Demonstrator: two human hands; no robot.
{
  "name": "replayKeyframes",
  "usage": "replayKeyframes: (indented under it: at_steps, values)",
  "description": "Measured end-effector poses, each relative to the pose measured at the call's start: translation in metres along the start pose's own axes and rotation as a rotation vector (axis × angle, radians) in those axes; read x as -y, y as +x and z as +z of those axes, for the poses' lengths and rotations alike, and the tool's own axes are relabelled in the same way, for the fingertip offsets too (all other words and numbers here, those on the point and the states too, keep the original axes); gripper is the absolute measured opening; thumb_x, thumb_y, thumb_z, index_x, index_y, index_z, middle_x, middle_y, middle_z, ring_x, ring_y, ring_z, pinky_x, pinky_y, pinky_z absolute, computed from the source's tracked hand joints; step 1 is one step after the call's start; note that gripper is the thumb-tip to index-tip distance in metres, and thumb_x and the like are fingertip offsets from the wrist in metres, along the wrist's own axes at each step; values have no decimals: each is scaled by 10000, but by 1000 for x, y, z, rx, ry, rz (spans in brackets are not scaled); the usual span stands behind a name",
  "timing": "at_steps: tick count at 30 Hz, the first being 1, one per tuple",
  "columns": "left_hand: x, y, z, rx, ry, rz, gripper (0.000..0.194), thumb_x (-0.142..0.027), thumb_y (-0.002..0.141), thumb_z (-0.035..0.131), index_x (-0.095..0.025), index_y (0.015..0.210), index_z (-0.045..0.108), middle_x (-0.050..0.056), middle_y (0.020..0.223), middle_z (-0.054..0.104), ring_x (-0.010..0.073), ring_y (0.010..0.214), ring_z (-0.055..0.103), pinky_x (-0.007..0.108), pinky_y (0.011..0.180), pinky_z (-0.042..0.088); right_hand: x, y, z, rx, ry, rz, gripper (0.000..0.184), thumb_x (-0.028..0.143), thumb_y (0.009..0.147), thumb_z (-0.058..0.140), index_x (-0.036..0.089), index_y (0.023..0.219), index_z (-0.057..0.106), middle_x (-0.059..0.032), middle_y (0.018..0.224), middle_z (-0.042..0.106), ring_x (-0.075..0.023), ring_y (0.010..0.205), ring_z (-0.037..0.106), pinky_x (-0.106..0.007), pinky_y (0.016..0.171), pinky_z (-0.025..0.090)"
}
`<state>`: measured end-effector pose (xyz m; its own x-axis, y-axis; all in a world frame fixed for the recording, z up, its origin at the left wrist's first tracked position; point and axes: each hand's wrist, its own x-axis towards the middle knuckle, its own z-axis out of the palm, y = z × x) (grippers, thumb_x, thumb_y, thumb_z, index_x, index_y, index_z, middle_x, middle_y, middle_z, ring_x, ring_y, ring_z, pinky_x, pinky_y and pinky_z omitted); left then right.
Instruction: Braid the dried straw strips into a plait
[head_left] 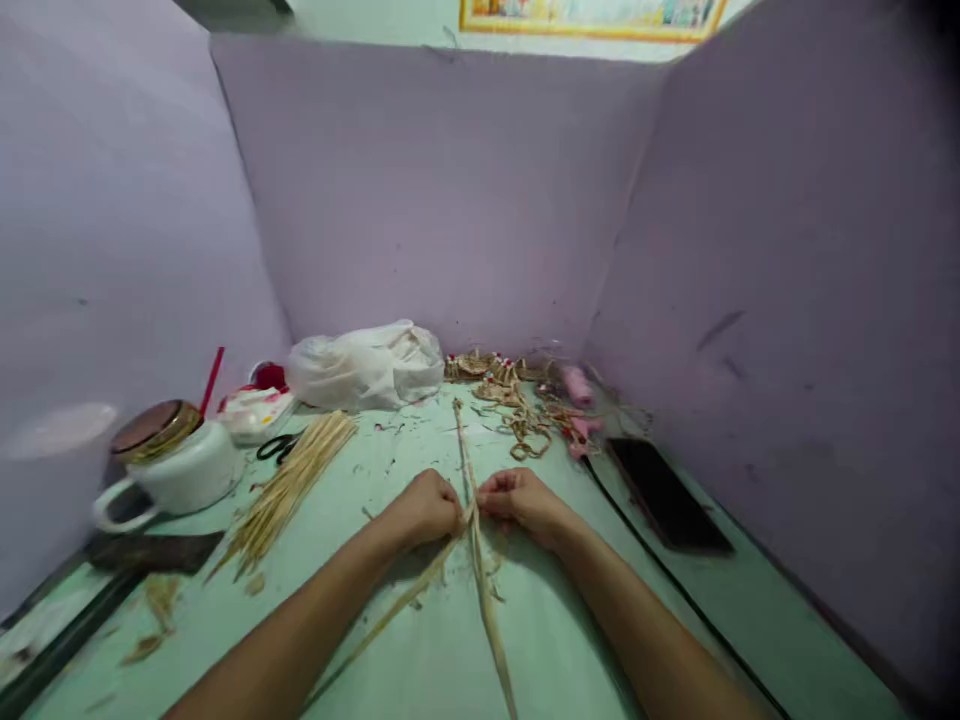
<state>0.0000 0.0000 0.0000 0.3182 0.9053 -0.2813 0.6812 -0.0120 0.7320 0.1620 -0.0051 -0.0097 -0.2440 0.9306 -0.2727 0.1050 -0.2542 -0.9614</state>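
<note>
A thin braid of straw-coloured fibre [464, 440] runs away from me along the middle of the pale green table. Its loose strands [484, 590] spread toward me, one to the left and one nearly straight down. My left hand [429, 507] is closed at the near end of the braid, pinching a strand from the left. On the right side my right hand [521, 503] pinches at the same spot with thumb and forefinger. The fingertips almost meet where the strands cross. Exactly which strand each hand grips is partly hidden by the fingers.
To the left lie a bundle of dry strips [300, 480], black scissors [277, 446], a white mug [184, 468] with a lid and a dark blade [154, 550]. Behind are a white plastic bag [367, 366] and braided pieces [506, 385]. A phone [667, 495] and black cable [667, 575] lie right.
</note>
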Motion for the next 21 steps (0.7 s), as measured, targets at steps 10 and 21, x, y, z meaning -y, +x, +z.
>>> replayKeyframes:
  at_steps: [10, 21]
  values:
    - [-4, -3, -2, 21, -10, 39, 94, -121, 463, 499, -110, 505, 583, -30, 395, 393, 66, 392, 334, 193, 386, 230, -1, 5, 5, -24, -7, -5, 95, 187, 553, 602, 114, 557, 542, 25, 441, 521, -43, 349, 387, -172, 338, 288]
    - [-15, -2, -2, 2, -274, 19, 83, -191, 522, 549, -109, 524, 551, -63, 366, 330, 36, 345, 255, 190, 366, 172, 0, 4, 1, -27, 91, -4, 116, 175, 535, 617, 113, 581, 530, 26, 428, 521, -35, 337, 380, -164, 333, 263]
